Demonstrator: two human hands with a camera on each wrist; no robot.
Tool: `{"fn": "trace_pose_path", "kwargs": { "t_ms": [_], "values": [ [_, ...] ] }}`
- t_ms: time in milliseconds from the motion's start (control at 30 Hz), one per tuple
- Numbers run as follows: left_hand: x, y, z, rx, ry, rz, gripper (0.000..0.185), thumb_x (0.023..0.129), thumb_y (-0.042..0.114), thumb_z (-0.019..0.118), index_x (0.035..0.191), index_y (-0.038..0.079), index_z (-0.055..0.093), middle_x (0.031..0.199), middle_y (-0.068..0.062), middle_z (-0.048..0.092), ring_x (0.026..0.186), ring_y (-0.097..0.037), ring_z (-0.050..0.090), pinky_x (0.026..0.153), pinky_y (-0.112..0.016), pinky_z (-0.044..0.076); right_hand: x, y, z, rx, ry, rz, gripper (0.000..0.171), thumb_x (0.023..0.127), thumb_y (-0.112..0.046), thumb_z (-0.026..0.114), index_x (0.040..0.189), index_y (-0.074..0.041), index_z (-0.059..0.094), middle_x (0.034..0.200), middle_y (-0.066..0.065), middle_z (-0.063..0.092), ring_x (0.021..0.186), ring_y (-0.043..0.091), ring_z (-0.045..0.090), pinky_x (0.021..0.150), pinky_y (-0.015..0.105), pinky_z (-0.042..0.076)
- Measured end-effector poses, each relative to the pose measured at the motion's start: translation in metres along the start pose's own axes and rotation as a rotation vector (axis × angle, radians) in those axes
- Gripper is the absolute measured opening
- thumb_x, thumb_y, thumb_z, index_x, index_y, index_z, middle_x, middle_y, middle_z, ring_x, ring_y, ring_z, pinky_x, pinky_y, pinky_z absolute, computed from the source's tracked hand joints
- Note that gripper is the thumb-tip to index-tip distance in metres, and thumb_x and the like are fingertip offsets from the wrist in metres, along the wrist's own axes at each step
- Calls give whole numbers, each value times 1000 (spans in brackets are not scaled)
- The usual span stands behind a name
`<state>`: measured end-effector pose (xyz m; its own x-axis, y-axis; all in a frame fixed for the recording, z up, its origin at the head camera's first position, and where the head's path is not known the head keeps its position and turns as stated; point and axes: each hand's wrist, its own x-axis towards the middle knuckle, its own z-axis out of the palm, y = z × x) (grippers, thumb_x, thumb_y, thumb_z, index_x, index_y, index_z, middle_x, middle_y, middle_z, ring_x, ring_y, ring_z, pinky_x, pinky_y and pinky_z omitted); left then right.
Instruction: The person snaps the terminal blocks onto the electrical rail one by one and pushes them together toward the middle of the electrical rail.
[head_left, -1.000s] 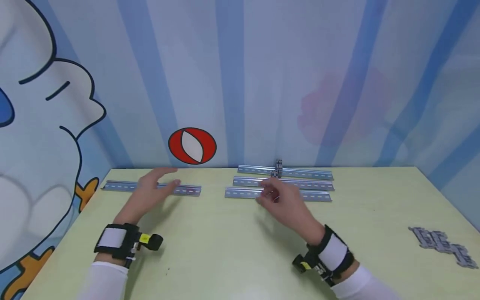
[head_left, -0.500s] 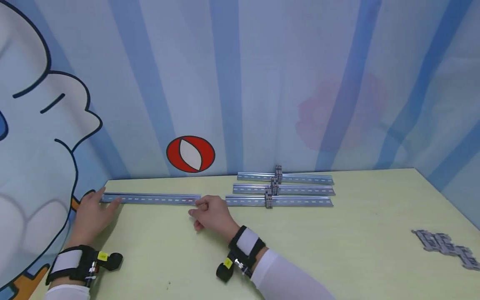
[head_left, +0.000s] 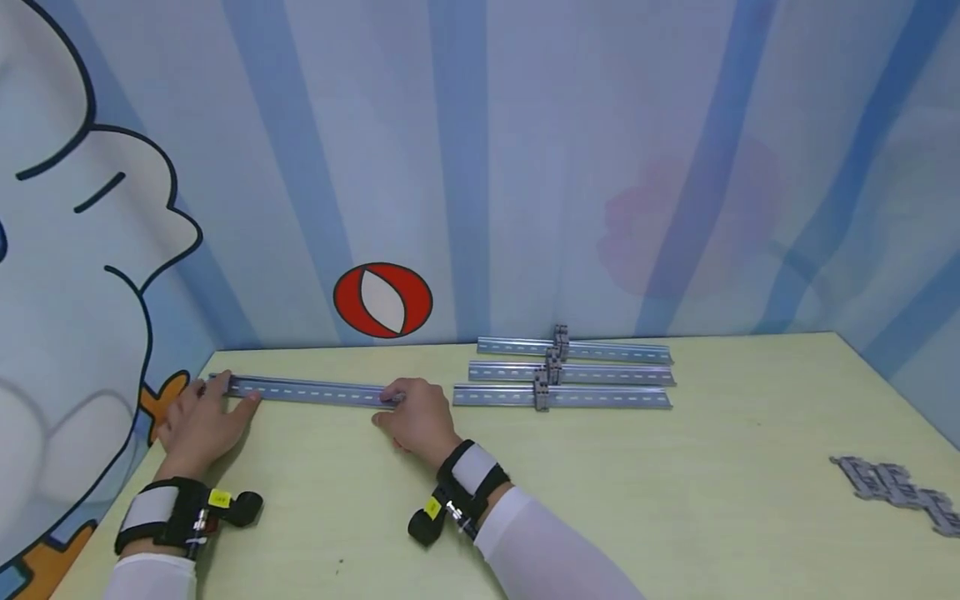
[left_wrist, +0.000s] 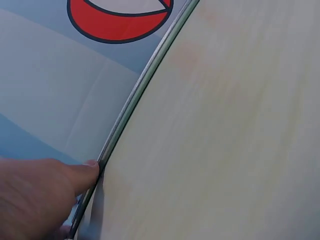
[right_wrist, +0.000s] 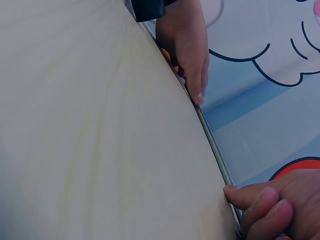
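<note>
Rail [head_left: 315,392] is at 10 o'clock of the surface [head_left: 637,500], left hand [head_left: 198,425] with fingers pinching its 9 o'clock end, right hand [head_left: 422,423] with fingers pinching its 3 o'clock end. Three more rails [head_left: 607,398], each with a clip [head_left: 542,392], lie at 1 o'clock; gray parts [head_left: 896,486] at 3 o'clock.

Wall [head_left: 525,208] bhd held rail [head_left: 311,392], room frt

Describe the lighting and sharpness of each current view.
Head view: brightest of the three, with soft shadow beside the bare left hand and the small grey notched pieces lacking fine detail; left wrist view: dimmer, the pale yellow tabletop softly streaked; right wrist view: dim too, greying towards the lower left corner.
</note>
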<state>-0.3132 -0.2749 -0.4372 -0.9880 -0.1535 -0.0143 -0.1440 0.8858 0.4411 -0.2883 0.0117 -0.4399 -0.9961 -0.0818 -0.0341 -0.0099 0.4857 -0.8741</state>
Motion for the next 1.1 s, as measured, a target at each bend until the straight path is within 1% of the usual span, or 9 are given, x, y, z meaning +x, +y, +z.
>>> {"fn": "trace_pose_path", "kwargs": {
  "t_ms": [200,300,433,533,633,733,900,1000,1100],
  "values": [
    [0,0,-2,-24,-4,45,70,99,44,48,153,4,25,152,-35,11,134,-62,3,100,-77,4,-2,-3,-2,-14,10,-19,41,83,-17,78,120,-7,66,46,0,55,35,14,52,39,25,36],
    [0,0,-3,-15,-9,53,71,99,49,45,151,3,30,152,-36,11,134,-63,2,99,-78,6,-3,-2,-3,24,20,-28,27,86,-18,75,110,-7,69,44,0,54,33,15,51,39,25,36],
    [1,1,-3,-26,32,35,68,99,53,43,144,3,40,148,-37,20,133,-62,12,98,-77,14,-4,0,-4,81,51,-34,18,88,-17,72,101,-6,66,44,1,53,31,15,48,35,25,34],
    [1,1,-3,-37,75,9,58,100,46,47,137,1,47,145,-37,27,130,-59,20,98,-75,17,-5,0,-5,82,56,-24,29,86,-13,75,111,-4,62,46,1,53,31,15,48,33,24,33],
    [0,1,-4,-38,75,-12,59,99,42,51,138,-1,44,145,-38,26,132,-58,18,100,-75,16,-5,-1,-6,55,63,-14,49,84,-12,76,127,-1,55,45,0,53,31,14,49,37,23,37],
    [-1,0,-5,-40,63,-19,65,99,43,52,142,-4,40,147,-37,23,134,-58,17,102,-75,15,-5,0,-8,45,77,-32,48,87,-12,73,128,2,55,43,0,53,29,12,48,41,21,39],
    [-3,-7,-4,-66,101,23,61,96,41,59,135,-5,46,137,-36,35,123,-54,30,94,-70,25,-7,1,-9,112,71,-69,12,89,-8,70,98,-1,66,49,1,55,34,11,49,37,21,36],
    [-4,-12,-3,-104,146,72,56,94,37,63,127,-6,49,124,-32,45,112,-47,40,86,-62,33,-9,5,-7,95,136,-145,6,86,-9,74,84,-7,68,61,0,55,50,8,51,50,21,38],
    [-6,-18,-1,-168,209,97,52,91,35,68,120,-6,53,116,-26,50,106,-41,46,81,-53,38,-9,12,-6,82,205,-231,7,83,-12,77,78,-12,72,75,1,54,69,9,50,63,23,39]
  ]
}}
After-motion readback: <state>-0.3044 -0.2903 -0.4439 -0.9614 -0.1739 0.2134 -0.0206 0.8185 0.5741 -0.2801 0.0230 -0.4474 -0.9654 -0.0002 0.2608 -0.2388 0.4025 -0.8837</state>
